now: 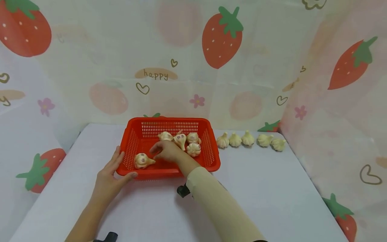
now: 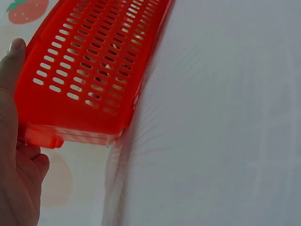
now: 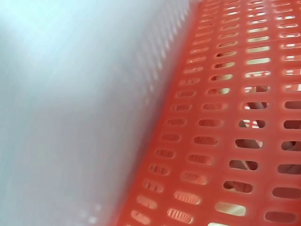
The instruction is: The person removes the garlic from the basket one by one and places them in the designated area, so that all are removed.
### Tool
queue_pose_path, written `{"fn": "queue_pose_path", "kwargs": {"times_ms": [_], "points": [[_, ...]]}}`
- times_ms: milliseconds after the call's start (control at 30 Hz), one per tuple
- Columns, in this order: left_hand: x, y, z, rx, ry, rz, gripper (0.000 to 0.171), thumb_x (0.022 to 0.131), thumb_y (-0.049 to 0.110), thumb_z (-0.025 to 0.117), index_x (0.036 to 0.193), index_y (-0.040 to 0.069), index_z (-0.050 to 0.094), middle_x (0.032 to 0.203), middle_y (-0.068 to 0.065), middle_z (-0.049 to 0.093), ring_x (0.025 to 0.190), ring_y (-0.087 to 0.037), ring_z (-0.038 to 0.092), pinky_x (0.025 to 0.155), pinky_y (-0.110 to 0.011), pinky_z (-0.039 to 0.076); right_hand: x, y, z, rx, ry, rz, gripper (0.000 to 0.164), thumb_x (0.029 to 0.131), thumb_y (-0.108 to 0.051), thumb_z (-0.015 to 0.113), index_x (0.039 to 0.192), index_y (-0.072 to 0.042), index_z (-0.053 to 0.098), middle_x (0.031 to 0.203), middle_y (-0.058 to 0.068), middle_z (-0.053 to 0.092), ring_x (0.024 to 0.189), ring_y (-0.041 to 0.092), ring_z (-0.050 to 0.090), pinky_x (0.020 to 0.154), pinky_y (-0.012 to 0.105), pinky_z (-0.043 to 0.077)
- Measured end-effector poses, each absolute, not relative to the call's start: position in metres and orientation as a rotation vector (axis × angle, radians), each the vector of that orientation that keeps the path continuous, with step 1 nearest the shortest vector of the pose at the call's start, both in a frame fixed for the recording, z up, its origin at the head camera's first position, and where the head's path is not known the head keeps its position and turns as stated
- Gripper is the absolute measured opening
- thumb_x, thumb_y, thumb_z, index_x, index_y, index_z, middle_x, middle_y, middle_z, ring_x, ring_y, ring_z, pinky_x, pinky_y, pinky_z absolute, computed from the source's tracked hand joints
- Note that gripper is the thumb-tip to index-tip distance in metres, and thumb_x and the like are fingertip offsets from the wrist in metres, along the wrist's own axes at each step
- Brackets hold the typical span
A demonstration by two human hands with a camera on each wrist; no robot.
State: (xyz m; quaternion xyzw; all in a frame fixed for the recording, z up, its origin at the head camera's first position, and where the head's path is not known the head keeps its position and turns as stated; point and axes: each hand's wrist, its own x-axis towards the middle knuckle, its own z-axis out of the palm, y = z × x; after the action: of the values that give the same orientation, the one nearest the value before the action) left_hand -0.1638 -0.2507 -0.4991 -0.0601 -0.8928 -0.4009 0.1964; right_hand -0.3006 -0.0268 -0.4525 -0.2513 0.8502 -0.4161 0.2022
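A red plastic basket with slotted walls stands on the table, several garlic bulbs in it. My left hand holds its front left corner, thumb at the front rim and fingers along the left side; in the left wrist view fingers curl under the rim's end. My right hand reaches down inside the basket with its fingers bent loosely, nothing visible in them. Just left of those fingertips lies one garlic bulb, its stem pointing toward them. Other bulbs, among them a garlic bulb, cluster behind and to the right of this hand.
Right of the basket, several paler garlic bulbs lie in a row along the back of the table. A white cloth covers the table. Strawberry-patterned sheeting rises behind it and on both sides.
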Motion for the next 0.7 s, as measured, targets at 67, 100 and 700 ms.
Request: {"fn": "queue_pose_path", "kwargs": {"times_ms": [67,100,700], "points": [[-0.164,-0.252,-0.498,-0.169,-2.500,-1.112,0.097,0.081,0.040,0.087,0.159,0.016,0.036,0.169,0.001,0.027,0.153,-0.031,0.032,0.110,-0.054,0.038,-0.300,-0.029,-0.453,-0.684,2.357,-1.151,0.025,0.092,-0.003,0.073,0.117,-0.004,0.073,0.115,0.008,0.074,0.100,0.012,0.066,0.092,0.023,0.055],[-0.164,-0.253,-0.497,-0.169,-2.501,-1.108,0.097,0.080,0.040,0.088,0.159,0.016,0.036,0.169,0.001,0.027,0.153,-0.031,0.032,0.110,-0.054,0.039,-0.300,-0.030,-0.453,-0.678,2.353,-1.140,0.025,0.092,-0.004,0.074,0.117,-0.005,0.074,0.115,0.007,0.074,0.100,0.012,0.065,0.093,0.024,0.054],[-0.166,-0.251,-0.502,-0.174,-2.500,-1.095,0.096,0.080,0.040,0.088,0.159,0.014,0.038,0.169,0.001,0.026,0.153,-0.032,0.033,0.108,-0.053,0.041,-0.310,-0.038,-0.452,-0.668,2.321,-0.988,0.024,0.090,-0.004,0.077,0.114,-0.006,0.075,0.107,0.005,0.074,0.094,0.012,0.065,0.088,0.024,0.055]]}}
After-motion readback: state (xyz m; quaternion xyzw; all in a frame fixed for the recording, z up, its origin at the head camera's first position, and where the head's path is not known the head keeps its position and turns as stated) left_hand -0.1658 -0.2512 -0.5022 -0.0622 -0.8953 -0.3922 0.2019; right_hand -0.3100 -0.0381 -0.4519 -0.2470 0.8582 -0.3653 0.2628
